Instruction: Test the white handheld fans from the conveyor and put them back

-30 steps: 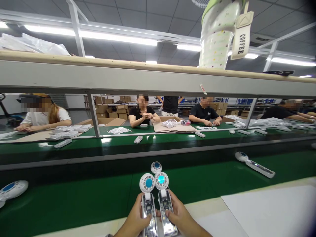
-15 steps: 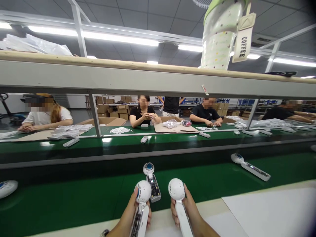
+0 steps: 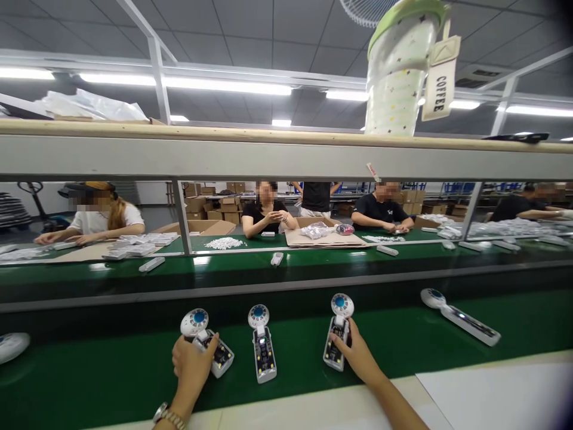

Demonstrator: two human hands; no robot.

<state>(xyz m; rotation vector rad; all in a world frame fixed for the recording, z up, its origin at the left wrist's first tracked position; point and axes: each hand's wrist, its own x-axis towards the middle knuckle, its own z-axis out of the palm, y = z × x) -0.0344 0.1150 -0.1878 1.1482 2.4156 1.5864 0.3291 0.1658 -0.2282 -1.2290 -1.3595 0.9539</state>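
My left hand [image 3: 191, 365], with a watch at its wrist, grips a white device [image 3: 215, 352] with a round blue-centred head and an open handle showing a circuit board. My right hand [image 3: 356, 353] has its thumb and fingers around a similar device [image 3: 335, 343], its head pointing away from me. Between the two hands a third device [image 3: 264, 353] lies face up on the green belt [image 3: 299, 370], a small light glowing on its board. Both held devices are at the belt's surface, circuit sides up.
Another white device [image 3: 468, 322] lies on the belt at the right, and a white rounded part [image 3: 13, 346] at the far left. White sheets [image 3: 501, 388] cover the near right edge. A shelf [image 3: 268, 156] with a cup [image 3: 396, 77] spans above. Several people sit opposite.
Both hands have moved forward and apart onto the belt, and their devices now show their circuit sides. The view has shifted slightly.
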